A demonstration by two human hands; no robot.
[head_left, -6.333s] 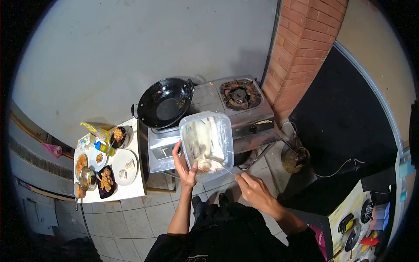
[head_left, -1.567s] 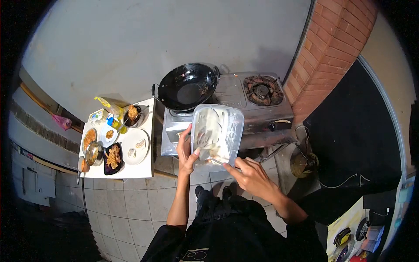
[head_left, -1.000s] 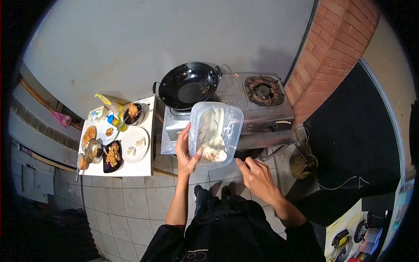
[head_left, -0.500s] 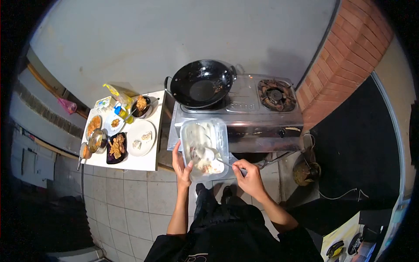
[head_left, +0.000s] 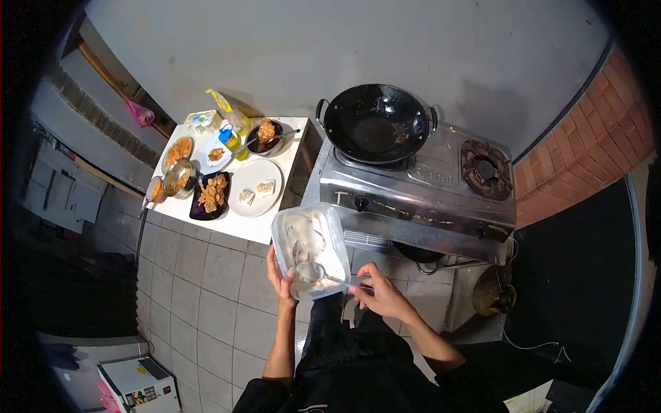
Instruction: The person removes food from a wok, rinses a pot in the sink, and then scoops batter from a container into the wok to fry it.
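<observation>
My left hand (head_left: 282, 279) grips the lower left side of a clear plastic container (head_left: 336, 230), thumb over its rim. Inside it lies a thick whitish batter (head_left: 296, 234). My right hand (head_left: 377, 292) is closed around the handle of a metal spoon (head_left: 311, 272), whose bowl dips into the batter near the container's lower end. Some pieces seem to lie in the batter around the spoon, but I cannot make them out. Beyond the container, a black wok (head_left: 372, 131) sits on the left burner of a metal gas stove (head_left: 427, 196).
At the left, a white table (head_left: 265, 230) bears a white plate (head_left: 242, 180) with two coated pieces, a black dish of fried food (head_left: 212, 195), a metal pot (head_left: 180, 177), and a blue-capped bottle (head_left: 231, 140). A brick column (head_left: 585, 144) stands at the right.
My view has turned left, so the table and stove appear shifted right. The container is lower and nearer the table in view. The spoon has moved down and left within the batter.
</observation>
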